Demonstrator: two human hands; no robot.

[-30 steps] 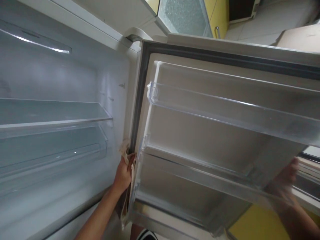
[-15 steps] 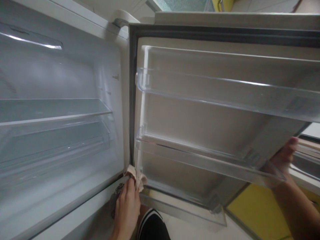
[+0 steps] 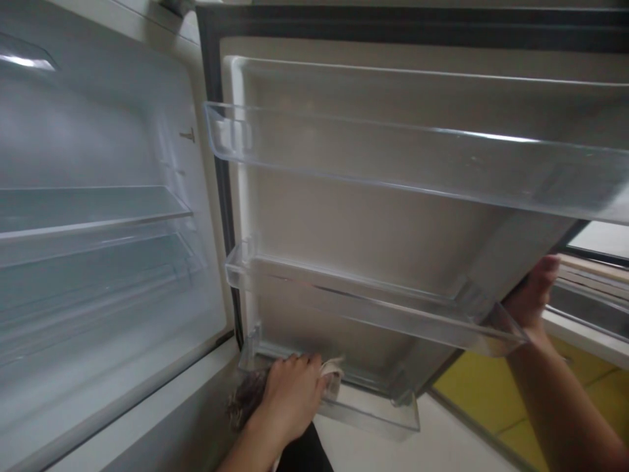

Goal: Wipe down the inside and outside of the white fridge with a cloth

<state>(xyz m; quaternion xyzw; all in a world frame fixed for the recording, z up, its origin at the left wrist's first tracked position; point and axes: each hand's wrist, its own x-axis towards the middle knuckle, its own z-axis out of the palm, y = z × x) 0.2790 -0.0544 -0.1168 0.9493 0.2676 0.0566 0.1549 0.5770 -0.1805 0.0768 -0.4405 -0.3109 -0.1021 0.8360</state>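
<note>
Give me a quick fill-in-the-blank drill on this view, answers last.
The left hand holds a cloth at the ____ of the three clear bins. The right hand is at the outer edge of the open ____ of the fridge. The cabinet front at lower right is coloured ____.

Missing words: lowest; door; yellow.

Between the upper bin (image 3: 393, 154) and the middle bin (image 3: 373, 311) of the open door (image 3: 373, 27), there is free room for passing toward the panel (image 3: 344, 223). Lower down, the way is narrower, because the middle bin stands out above the lowest bin (image 3: 383, 419), and the left grip (image 3: 295, 387) with the cloth (image 3: 334, 373) occupies its middle. The right grip (image 3: 533, 295) blocks the door's outer edge, while the space above the fridge shelf (image 3: 88, 206) is open from the front.
</note>
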